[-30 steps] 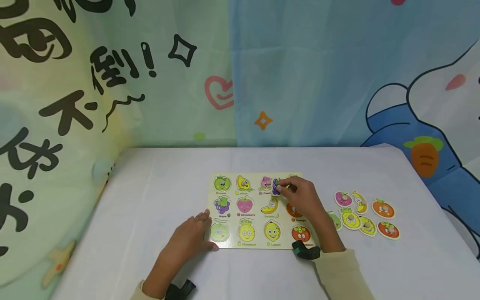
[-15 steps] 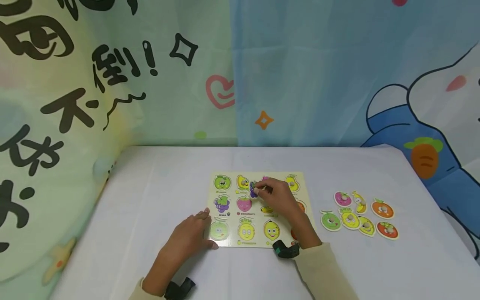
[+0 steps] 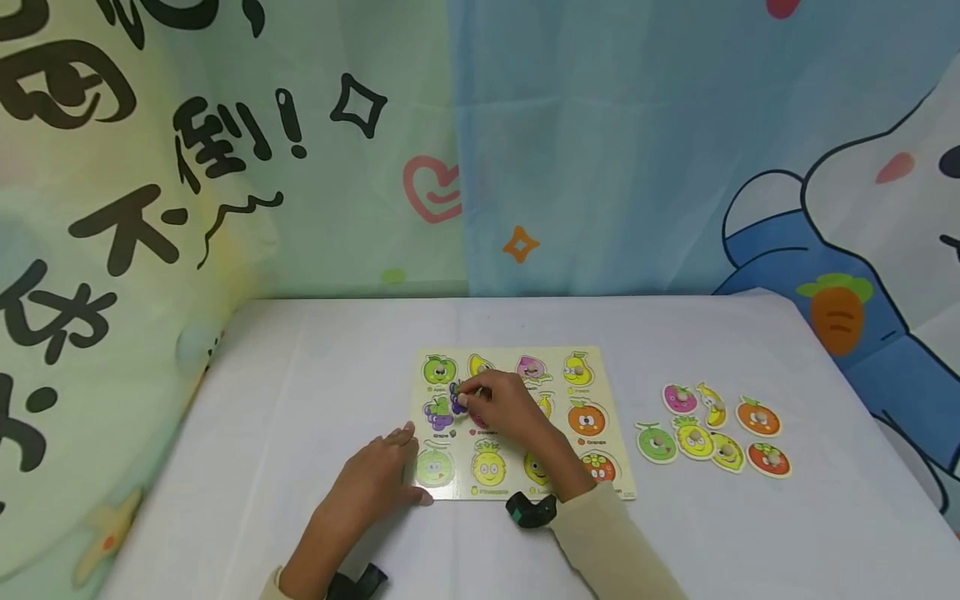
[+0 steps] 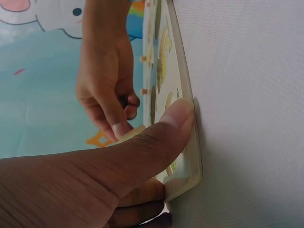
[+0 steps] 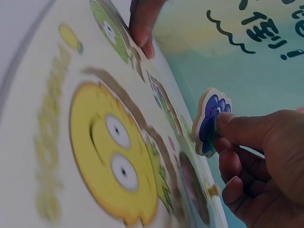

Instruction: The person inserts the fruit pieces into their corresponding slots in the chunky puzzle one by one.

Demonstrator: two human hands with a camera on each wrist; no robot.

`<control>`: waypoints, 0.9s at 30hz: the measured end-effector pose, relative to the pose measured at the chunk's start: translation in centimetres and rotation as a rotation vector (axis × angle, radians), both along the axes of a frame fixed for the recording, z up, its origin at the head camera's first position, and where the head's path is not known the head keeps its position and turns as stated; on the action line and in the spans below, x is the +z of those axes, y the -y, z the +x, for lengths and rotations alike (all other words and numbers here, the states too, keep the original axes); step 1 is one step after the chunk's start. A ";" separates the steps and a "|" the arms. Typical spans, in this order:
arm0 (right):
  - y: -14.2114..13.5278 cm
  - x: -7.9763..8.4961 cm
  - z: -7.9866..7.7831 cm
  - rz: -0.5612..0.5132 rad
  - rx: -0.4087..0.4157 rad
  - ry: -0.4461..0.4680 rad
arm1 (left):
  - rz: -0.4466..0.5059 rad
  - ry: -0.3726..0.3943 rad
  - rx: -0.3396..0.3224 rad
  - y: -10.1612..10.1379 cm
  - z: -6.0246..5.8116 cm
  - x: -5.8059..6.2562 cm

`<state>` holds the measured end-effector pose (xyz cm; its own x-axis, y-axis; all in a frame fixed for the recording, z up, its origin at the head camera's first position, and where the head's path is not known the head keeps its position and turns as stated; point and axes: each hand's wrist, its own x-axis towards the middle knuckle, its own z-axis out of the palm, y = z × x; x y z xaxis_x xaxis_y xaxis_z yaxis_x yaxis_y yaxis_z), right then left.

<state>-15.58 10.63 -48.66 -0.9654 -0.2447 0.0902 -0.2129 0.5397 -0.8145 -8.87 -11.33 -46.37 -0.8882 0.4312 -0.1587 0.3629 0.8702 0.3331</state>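
A wooden fruit puzzle board (image 3: 456, 492) lies on the white-covered table, with rows of printed fruit shapes. My left hand (image 3: 378, 473) holds its near left corner, thumb on the front edge and fingers along the left edge. My right hand (image 3: 501, 406) pinches a purple grape puzzle piece (image 5: 207, 122) between thumb and fingers. Tilted on edge, the piece is above the board, just right of the printed grapes (image 3: 438, 413). Part of the strawberry and mango spots is hidden behind the right hand. In the left wrist view, the left thumb (image 4: 178, 114) presses the board's edge.
Right of the board lie several loose fruit pieces, among them a green one (image 3: 657, 443), a pineapple (image 3: 694, 439), an orange (image 3: 759, 417) and a tomato (image 3: 768, 460). Printed cloth (image 3: 585, 167) hangs behind the table. Small knobs (image 5: 213, 191) stick up from the board.
My right hand has carried the grape piece leftward across the board, from near the peach to beside the printed grapes. My left hand has stayed at the corner.
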 end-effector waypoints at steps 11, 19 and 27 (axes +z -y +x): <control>1.9 -0.2 0.0 0.081 0.063 0.006 | 0.000 -0.011 -0.001 0.0 0.1 -0.1; 2.5 0.1 0.0 0.181 0.069 -0.026 | 0.000 -0.022 -0.014 0.0 -0.1 -0.3; 3.5 0.4 0.2 0.230 0.078 0.026 | 0.007 -0.039 -0.023 0.1 -0.2 -0.3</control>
